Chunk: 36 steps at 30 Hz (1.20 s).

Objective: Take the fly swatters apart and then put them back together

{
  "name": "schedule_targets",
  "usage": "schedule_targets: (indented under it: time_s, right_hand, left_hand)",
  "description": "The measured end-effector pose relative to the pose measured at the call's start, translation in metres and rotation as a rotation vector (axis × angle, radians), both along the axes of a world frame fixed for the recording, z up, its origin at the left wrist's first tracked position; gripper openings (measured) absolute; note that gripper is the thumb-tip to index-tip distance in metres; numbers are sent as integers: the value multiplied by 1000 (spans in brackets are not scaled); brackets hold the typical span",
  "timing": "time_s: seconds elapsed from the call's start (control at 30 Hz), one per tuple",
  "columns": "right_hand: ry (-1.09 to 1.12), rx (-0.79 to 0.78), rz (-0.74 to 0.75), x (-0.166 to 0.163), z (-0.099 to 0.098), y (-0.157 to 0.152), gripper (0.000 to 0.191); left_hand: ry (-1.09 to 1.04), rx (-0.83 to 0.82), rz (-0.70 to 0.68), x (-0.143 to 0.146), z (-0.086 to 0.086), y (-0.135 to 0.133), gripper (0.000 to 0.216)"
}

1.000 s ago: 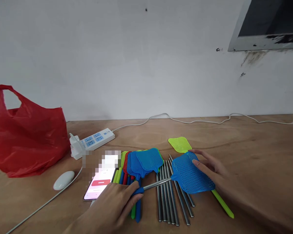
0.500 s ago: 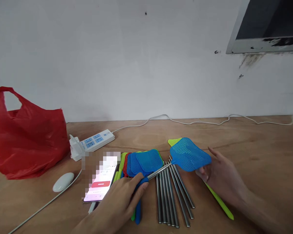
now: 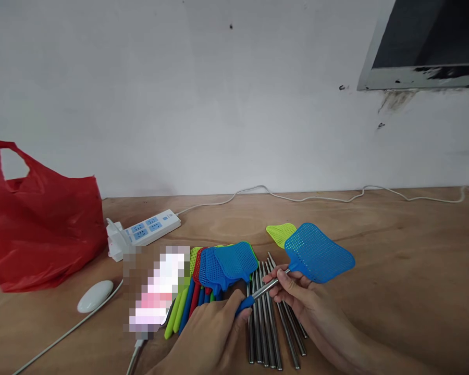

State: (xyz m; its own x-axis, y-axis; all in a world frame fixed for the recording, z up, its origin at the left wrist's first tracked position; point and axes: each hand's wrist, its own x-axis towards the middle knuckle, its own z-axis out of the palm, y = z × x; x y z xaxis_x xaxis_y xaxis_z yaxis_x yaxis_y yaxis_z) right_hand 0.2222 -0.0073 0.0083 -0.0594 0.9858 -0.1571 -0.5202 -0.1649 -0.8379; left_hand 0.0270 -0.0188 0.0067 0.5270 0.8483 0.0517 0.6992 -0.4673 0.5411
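A blue fly swatter is held between both hands, its mesh head up and to the right. My left hand is closed round its blue handle. My right hand pinches the metal rod just below the head. Under the hands lie several loose metal rods side by side. Left of them sits a pile of blue, red and green mesh swatter heads with coloured handles. A yellow-green swatter head lies behind the held one, its lower part hidden.
A red plastic bag stands at the far left, beside a white power strip and a white mouse. A phone, partly blurred, lies on a cable near my left hand. A white cord runs along the wall.
My right hand has moved left from beside the swatter's head onto its rod and closed there. The blue swatter has shifted slightly right and its head has turned.
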Motion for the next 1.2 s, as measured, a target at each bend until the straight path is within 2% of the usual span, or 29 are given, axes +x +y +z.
schedule_targets:
  time_s: [0.03, 0.1, 0.17, 0.2, 0.23, 0.33, 0.43, 0.5, 0.57, 0.67, 0.8, 0.9, 1.0, 1.2]
  right_hand:
    - [5, -1, -4, 1, 1, 1, 39]
    - [8, -4, -29, 10, 4, 5, 39]
    - [7, -9, -107, 25, 8, 13, 40]
    - [13, 9, -190, 35, 10, 17, 41]
    - [19, 22, -256, 43, 12, 22, 43]
    - [-53, 8, -204, 60, 13, 31, 43]
    - [-240, 24, -100, 58, 6, 31, 46]
    - [-364, 65, -52, 53, 0, 31, 48]
    - [-448, 100, -22, 51, -6, 33, 49]
    - [-492, 107, -18, 52, -11, 37, 50]
    - [-492, 85, -40, 55, -13, 38, 52]
    - [-503, 73, -36, 53, -14, 35, 52]
    - [-518, 81, -8, 51, -13, 32, 52]
    - [-582, 86, 31, 51, -17, 28, 53]
  left_hand:
    - [-64, -67, 26, -1, 2, 1, 37]
    - [-237, -335, 97, -8, 7, 3, 43]
    - [-371, -809, 187, -20, 12, 7, 54]
    - [-403, -1015, 189, -26, 14, 9, 57]
    - [-439, -1122, 187, -32, 16, 11, 57]
    - [-520, -1010, 242, -38, 19, 14, 55]
    - [-459, -573, 224, -29, 21, 13, 51]
    - [-335, -302, 194, -22, 22, 14, 46]
    - [-226, -176, 163, -16, 20, 17, 43]
    - [-189, -132, 148, -12, 15, 24, 32]
    - [-164, -77, 122, -7, 8, 28, 36]
    - [-16, 19, 90, -6, 2, 28, 25]
    - [126, 109, 68, -10, -1, 26, 24]
    - [243, 120, -64, -13, 1, 24, 15]
